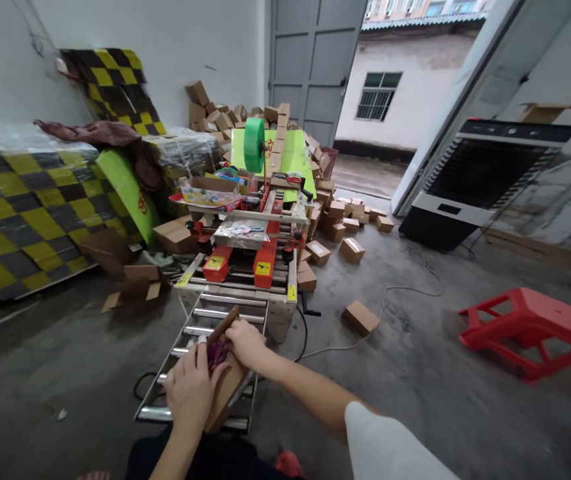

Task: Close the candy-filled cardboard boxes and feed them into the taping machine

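A small open cardboard box [229,393] rests on the metal roller conveyor [151,414], with a raised flap at its far end. Something purple and shiny [216,353] shows inside it, partly covered by my fingers. My left hand [191,387] holds the box's left side, thumb reaching over the opening and fingers along the edge. On the opposite side, my right hand [246,344] has curled fingers gripping the box's edge near the far flap. A white wrap or cap [202,340] is on one left fingertip.
Ahead stands a carton taping machine [265,263] with a green tape roll [254,145]. Many cardboard boxes [351,250] lie on the floor beyond and to its right. A red stool [533,330] and black air cooler [480,183] stand right; checkered stacks [30,213] stand left.
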The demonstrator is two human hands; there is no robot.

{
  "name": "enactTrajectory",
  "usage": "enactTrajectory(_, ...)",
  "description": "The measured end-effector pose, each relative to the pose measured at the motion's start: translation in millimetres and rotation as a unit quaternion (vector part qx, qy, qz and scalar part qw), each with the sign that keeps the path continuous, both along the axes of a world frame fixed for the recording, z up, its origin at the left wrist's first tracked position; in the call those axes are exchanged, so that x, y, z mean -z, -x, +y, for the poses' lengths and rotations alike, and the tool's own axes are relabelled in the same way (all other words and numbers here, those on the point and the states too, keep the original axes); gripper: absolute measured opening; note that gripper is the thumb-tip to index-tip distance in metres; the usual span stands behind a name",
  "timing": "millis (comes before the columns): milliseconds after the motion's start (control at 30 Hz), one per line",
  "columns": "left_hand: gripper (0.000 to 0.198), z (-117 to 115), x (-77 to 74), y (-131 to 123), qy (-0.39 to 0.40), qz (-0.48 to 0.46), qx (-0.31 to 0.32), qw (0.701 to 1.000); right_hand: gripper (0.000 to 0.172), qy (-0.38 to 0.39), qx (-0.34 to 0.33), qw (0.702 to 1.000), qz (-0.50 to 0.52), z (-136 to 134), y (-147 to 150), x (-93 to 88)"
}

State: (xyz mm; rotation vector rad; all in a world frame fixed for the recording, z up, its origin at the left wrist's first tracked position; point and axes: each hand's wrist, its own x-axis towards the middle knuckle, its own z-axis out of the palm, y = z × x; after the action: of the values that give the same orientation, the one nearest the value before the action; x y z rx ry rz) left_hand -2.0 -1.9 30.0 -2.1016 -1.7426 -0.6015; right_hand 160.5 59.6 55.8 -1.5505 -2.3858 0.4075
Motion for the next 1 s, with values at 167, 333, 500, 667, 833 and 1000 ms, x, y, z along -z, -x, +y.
enactTrajectory(167, 0.060, -3, -9.9, -8, 0.029, -0.028, -0.001, 0.999, 0.015, 0.009, -0.066, 0.997, 0.025, -13, -13, 4.7)
enactTrajectory(333, 0.047, -19, -15.8, -25, 0.113, -0.080, 0.008, 0.990, 0.033, -0.122, 0.062, 0.953, 0.270, -40, -32, 39.8)
enactTrajectory(500, 0.031, -33, -15.6, -31, 0.148, -0.092, 0.053, 0.983, 0.035, -0.178, 0.156, 0.916, 0.323, -7, -30, 44.2)
enactTrajectory(667, 0.029, -28, -14.0, -21, 0.160, -0.259, 0.059, 0.951, 0.052, -0.128, 0.133, 0.950, 0.253, -35, -10, 32.1)
enactTrajectory(833, 0.040, -18, -5.8, 0, 0.224, -0.457, 0.098, 0.855, 0.112, -0.049, -0.048, 0.996, 0.059, -111, 5, 38.1)
enactTrajectory(1000, 0.043, -33, -4.3, 40, 0.200, -0.581, 0.032, 0.789, 0.094, -0.088, -0.105, 0.990, -0.035, -36, -7, 31.6)
